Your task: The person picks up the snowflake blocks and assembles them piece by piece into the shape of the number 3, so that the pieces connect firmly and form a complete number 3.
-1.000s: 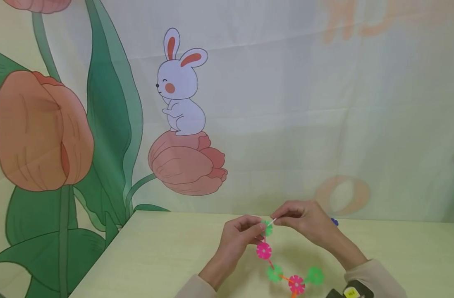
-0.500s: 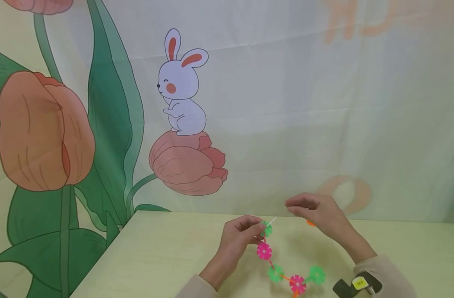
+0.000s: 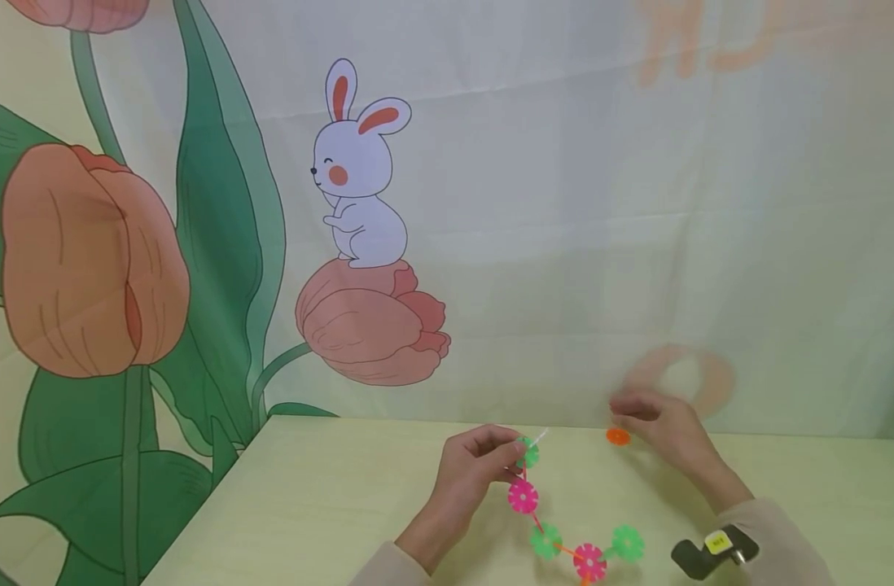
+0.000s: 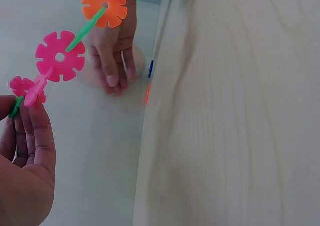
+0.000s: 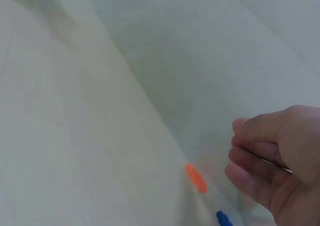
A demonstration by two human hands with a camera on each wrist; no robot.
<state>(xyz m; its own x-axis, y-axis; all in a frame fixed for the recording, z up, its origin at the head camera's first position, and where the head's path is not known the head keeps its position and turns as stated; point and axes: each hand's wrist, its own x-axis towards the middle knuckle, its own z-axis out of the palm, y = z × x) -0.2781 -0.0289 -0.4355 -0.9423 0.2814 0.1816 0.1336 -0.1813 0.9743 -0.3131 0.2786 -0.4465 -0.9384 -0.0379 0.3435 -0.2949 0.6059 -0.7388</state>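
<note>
Near the back of the table my left hand [image 3: 462, 480] pinches a green snowflake disc [image 3: 530, 452] at the end of a linked chain. A white disc [image 3: 540, 437], seen edge-on, sticks out of that green one. Below the hand, the chain runs down through a pink disc [image 3: 523, 497], a green disc [image 3: 545, 540] and another pink disc [image 3: 589, 561]. My right hand [image 3: 674, 431], loosely curled with nothing seen between its fingers, hovers just above a loose orange disc [image 3: 618, 437]. In the right wrist view, the orange disc [image 5: 195, 177] lies apart from the fingertips.
A blue disc [image 5: 223, 218] lies beside the orange one along the table's far edge. Behind the pale wooden table [image 3: 330, 488] hangs a cloth backdrop [image 3: 535, 203] printed with tulips and a rabbit. The lower chain runs out of the head view.
My right hand has let go of the white disc and moved right, towards the far-edge orange disc, now uncovered. My left hand has stayed nearly still with the chain.
</note>
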